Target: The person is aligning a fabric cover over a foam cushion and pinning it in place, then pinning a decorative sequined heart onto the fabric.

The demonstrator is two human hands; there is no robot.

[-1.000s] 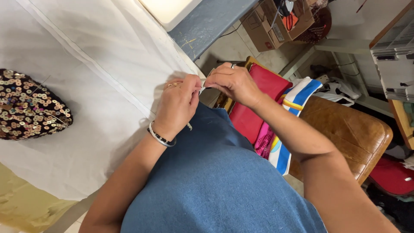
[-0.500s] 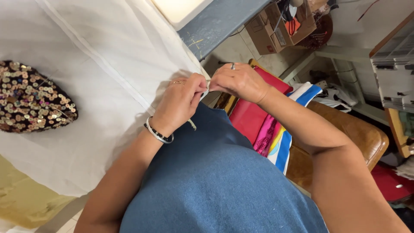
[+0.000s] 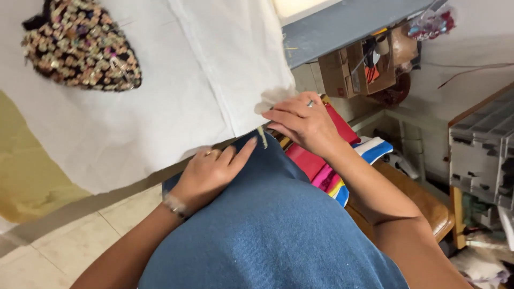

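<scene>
Head view: left hand (image 3: 211,170) is being laid flat, fingers spread, on blue denim fabric (image 3: 278,230) over lap. Right hand (image 3: 302,123) is being pinched on white cloth (image 3: 160,91) corner at table edge; cloth's long axis is running top to bottom. Risk judged: cloth being dragged, sequined pouch (image 3: 80,45) being shifted.

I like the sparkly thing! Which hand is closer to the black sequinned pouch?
Left. The left hand rests on the blue denim cloth below the black sequinned pouch; the right hand is farther right.

Open brown cardboard boxes (image 3: 357,72) under grey ledge, perhaps red label on one
</scene>
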